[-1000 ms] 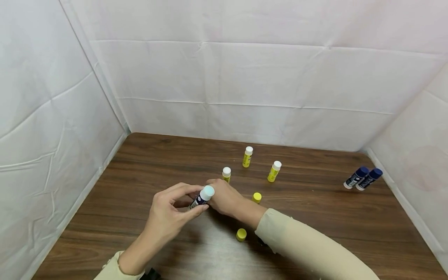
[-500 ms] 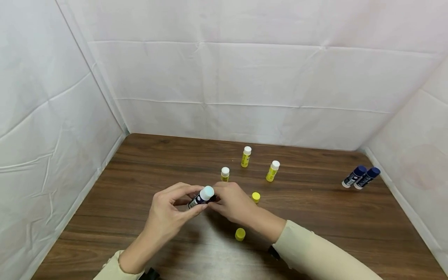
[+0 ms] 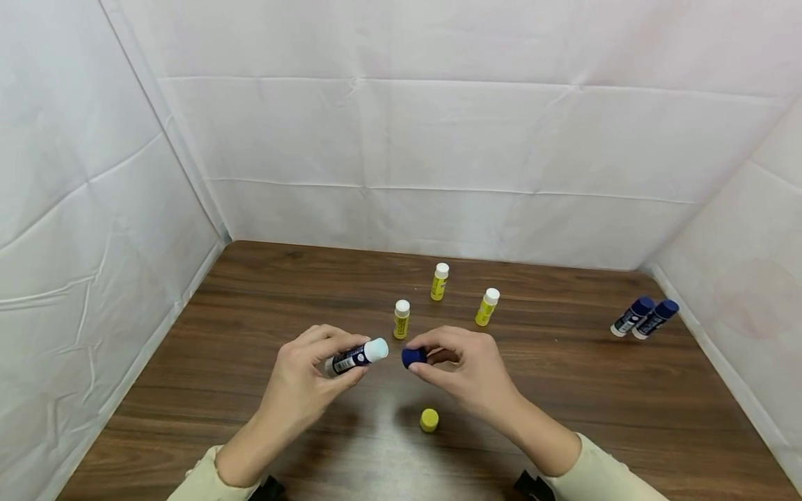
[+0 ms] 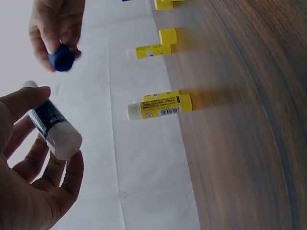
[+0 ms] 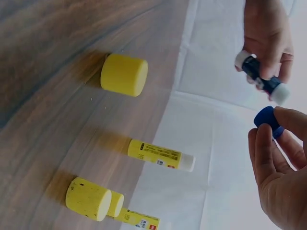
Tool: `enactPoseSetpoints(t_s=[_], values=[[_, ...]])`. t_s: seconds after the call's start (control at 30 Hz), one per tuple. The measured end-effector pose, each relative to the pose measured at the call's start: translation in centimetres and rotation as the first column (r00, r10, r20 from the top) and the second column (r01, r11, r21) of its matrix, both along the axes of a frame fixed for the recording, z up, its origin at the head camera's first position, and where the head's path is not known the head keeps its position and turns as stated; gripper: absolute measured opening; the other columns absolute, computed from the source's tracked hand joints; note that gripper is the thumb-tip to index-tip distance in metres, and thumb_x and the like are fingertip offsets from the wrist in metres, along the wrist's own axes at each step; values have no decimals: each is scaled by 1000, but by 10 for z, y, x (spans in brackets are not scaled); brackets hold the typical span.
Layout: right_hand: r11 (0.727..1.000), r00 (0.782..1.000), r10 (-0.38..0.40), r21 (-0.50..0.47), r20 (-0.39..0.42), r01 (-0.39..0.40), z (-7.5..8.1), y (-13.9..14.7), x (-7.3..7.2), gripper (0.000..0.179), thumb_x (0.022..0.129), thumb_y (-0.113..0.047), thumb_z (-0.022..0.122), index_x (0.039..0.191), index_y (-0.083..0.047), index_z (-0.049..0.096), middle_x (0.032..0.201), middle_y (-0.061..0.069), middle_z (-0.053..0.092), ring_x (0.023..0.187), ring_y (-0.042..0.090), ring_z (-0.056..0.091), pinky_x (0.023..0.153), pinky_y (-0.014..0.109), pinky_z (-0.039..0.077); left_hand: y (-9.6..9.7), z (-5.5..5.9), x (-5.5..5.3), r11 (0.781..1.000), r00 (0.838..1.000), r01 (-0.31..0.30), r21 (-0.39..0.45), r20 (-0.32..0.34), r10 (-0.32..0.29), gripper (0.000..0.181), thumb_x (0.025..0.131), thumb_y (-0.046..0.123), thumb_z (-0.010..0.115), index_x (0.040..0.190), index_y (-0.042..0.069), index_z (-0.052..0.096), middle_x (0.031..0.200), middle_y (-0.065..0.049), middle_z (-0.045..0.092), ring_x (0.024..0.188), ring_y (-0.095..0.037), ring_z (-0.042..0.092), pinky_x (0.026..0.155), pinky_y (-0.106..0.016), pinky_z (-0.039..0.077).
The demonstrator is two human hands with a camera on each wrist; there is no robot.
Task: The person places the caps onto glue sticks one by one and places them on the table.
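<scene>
My left hand [image 3: 301,383] holds a navy glue stick [image 3: 352,360] between thumb and fingers, tilted with its uncovered white end toward the right. Opposite it, my right hand [image 3: 476,369] pinches a dark blue cap [image 3: 413,358]. A small gap separates cap and glue stick; in the left wrist view the hollow of the blue cap [image 4: 63,59] shows. Both hands are raised over the table. Just beyond them stands an uncapped yellow glue stick [image 3: 402,320]. A yellow cap [image 3: 429,420] lies nearer, below the right hand.
Two more uncapped yellow glue sticks, one at the back [image 3: 440,282] and one to its right [image 3: 487,307], stand on the wooden table [image 3: 301,278]. Two capped navy glue sticks [image 3: 631,316] stand at the far right. More yellow caps [image 5: 88,199] show in the right wrist view. White sheeting [image 3: 438,132] surrounds the table.
My right hand has moved right, away from the navy glue stick, with the blue cap now showing in its fingers. The left hand has tipped the glue stick further toward the right.
</scene>
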State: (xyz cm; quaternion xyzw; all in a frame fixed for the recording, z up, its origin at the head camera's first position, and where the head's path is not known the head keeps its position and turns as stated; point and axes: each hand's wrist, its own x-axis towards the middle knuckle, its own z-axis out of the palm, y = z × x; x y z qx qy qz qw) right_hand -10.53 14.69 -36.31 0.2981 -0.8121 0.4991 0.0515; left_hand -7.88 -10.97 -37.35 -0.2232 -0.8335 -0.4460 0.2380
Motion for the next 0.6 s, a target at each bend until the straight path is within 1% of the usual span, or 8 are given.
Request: enactPoseSetpoints(t_s=[0.07,0.17,0.23,0.33,0.43,0.6], values=[[999,999,-11,-49,37,13,0,4,5,22,84,-11,83,104,-19,77,104,-6,74,86,14,73,75,31,62,1,0,0,999,999,-5,-36,-44,3,37,72,6,92,104,21,80,97,14,70,86,-6,61,63,-20,50],[996,997,-29,-87,78,36,0,9,12,23,85,-10,83,104,-20,77,104,-5,74,87,18,73,77,32,62,2,0,0,996,993,-13,-84,-120,3,37,71,4,92,103,19,80,97,11,70,87,-7,60,69,-16,49],[993,995,-38,-105,95,48,0,12,15,22,85,-11,83,105,-20,77,104,-4,74,88,18,73,77,32,62,2,1,0,992,985,-25,-121,-174,3,39,70,3,92,103,18,80,97,10,70,86,-8,58,71,-14,48],[989,992,-49,-131,117,64,-1,16,19,22,86,-12,82,106,-19,77,104,-3,74,89,18,72,78,32,62,3,1,1,980,968,-56,-191,-252,7,42,67,1,93,104,17,80,98,7,69,86,-9,57,70,-17,50],[985,987,-54,-157,149,77,-1,19,22,22,87,-12,81,107,-18,77,105,-1,74,90,19,72,78,32,62,4,2,2,964,955,-86,-252,-298,7,44,66,1,94,104,16,80,99,4,68,86,-11,57,69,-22,53],[975,979,-54,-200,196,94,-2,22,26,22,87,-10,80,109,-14,75,108,3,75,91,23,73,75,35,63,6,5,3,939,947,-113,-325,-322,3,37,70,5,92,103,16,81,98,1,68,89,-17,59,72,-29,55]])
